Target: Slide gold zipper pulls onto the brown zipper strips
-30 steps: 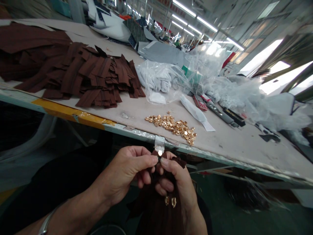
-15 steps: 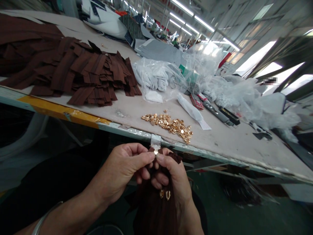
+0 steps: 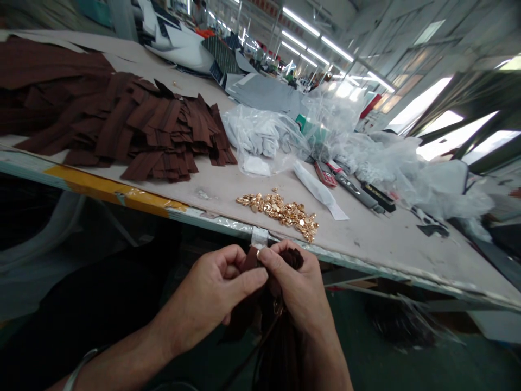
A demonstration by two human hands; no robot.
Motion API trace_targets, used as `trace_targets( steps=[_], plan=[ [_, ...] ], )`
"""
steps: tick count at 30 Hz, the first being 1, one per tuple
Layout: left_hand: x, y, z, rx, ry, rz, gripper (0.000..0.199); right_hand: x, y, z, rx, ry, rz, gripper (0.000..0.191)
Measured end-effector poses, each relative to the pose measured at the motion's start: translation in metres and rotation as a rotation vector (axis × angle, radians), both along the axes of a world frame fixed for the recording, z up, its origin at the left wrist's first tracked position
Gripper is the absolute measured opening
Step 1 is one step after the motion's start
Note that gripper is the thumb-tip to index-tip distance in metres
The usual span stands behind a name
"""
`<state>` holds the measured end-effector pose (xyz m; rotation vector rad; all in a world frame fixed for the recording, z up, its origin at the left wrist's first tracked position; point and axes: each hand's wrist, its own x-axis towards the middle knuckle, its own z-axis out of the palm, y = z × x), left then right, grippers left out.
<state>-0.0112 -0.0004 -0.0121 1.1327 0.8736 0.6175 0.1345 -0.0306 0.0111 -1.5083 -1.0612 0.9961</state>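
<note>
Just below the table edge, my left hand pinches a strip of brown zipper tape, its thumb lying across toward the other hand. My right hand is closed round the gathered brown tapes, whose bunched end sticks up behind the thumb. At that thumb's tip a small gold zipper slider shows, partly covered. It sits right beneath a clear-taped piece fixed to the table edge. More gold sliders hang on the dark tapes below my hands. My fingers hide much of the tape.
A pile of gold sliders lies near the table edge. Stacked brown zipper tapes cover the left. Plastic bags, a white wrapped packet, a grey-and-black tool and scissors lie behind and right.
My left thumb has come down and away from the slider, and the tape strip now shows between my hands. The hanging tapes and their sliders have shifted. The view has tilted slightly.
</note>
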Motion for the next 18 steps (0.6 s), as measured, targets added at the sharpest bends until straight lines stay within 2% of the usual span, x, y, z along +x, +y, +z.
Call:
trace_targets(
  steps=[4,9,11,14,18],
  plan=[
    [0.000,-0.002,0.000,-0.063,-0.054,-0.049,0.020,-0.008,0.004,0.006,0.083,-0.244,-0.068,0.025],
    [0.000,0.004,0.001,-0.109,-0.074,0.013,0.025,-0.012,0.022,0.015,0.225,-0.721,-0.218,0.021],
    [0.000,0.006,0.002,-0.110,-0.063,0.050,0.027,-0.010,0.032,0.018,0.277,-0.826,-0.294,0.020],
    [0.004,0.009,0.005,-0.130,-0.116,0.110,0.028,-0.006,0.040,0.020,0.300,-0.739,-0.295,0.021],
    [0.012,0.010,0.006,-0.248,-0.220,0.150,0.029,-0.005,0.033,0.017,0.322,-0.354,-0.176,0.024]
  ],
)
